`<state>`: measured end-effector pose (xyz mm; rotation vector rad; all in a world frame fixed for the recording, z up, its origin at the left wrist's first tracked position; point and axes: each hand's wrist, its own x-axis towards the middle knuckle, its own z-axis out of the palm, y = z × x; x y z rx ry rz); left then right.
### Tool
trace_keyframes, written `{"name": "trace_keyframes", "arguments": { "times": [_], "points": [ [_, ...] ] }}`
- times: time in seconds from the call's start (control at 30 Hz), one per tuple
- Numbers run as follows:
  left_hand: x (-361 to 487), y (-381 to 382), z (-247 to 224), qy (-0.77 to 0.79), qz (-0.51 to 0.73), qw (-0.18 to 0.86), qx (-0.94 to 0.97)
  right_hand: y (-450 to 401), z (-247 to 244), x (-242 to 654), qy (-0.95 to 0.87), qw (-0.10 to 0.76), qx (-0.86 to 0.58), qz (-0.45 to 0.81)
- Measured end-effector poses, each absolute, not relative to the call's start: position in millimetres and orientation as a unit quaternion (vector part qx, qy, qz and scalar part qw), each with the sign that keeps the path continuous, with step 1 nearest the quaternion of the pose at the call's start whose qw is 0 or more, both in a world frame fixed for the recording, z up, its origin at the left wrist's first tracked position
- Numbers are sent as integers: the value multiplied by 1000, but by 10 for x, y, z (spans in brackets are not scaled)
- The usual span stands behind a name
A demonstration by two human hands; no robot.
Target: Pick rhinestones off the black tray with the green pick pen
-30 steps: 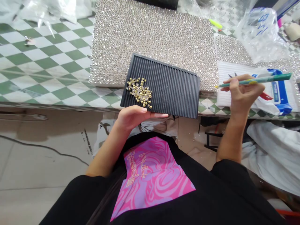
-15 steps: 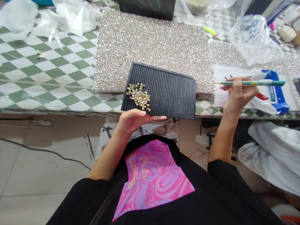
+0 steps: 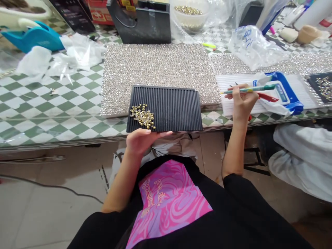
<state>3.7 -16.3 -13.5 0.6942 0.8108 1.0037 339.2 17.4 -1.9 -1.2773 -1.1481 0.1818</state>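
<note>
My left hand (image 3: 140,140) grips the near edge of a black ridged tray (image 3: 176,109), thumb on top and fingers beneath. A small heap of gold and clear rhinestones (image 3: 142,117) lies at the tray's left end. Off to the right, my right hand (image 3: 242,100) is closed around a slim green pen-like stick (image 3: 250,90), whose pale yellowish tip points left. Behind the tray lies a panel covered in sparkling rhinestones (image 3: 158,65). Beside my right hand sit a blue-and-white wipes packet (image 3: 287,91) and a red tool (image 3: 268,97), its kind unclear.
A black tape dispenser (image 3: 147,26) and a bowl of gold stones (image 3: 190,19) stand behind the panel. Crumpled plastic bags (image 3: 255,45) lie at the back right. A teal object (image 3: 33,36) is at far left. Another dark tray with stones (image 3: 323,86) sits at far right.
My view has shifted, so more of the table's back shows. My left hand still holds the tray, which looks more level. The stick stays in my right hand, over the white sheet.
</note>
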Motion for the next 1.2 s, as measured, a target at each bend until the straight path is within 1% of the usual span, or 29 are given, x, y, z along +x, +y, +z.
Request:
{"name": "trace_keyframes", "arguments": {
  "times": [0.3, 0.5, 0.77, 0.93, 1.13, 1.2],
  "points": [
    [56, -166, -105, 385, 463, 719, 348, 149, -59, 3390, -512, 644, -561, 93],
    [76, -177, -112, 386, 482, 715, 327, 94, -78, 3390, -562, 593, -571, 80],
    [87, -194, -59, 392, 480, 714, 325, 61, -78, 3404, -592, 552, -583, 63],
    [69, -188, -62, 390, 467, 723, 327, 46, -56, 3387, -612, 548, -567, 63],
    [64, -193, -82, 398, 478, 721, 306, 22, -6, 3347, -608, 578, -541, 63],
    [58, -192, -86, 394, 484, 723, 296, 22, -6, 3348, -612, 574, -540, 69]
  ]
}}
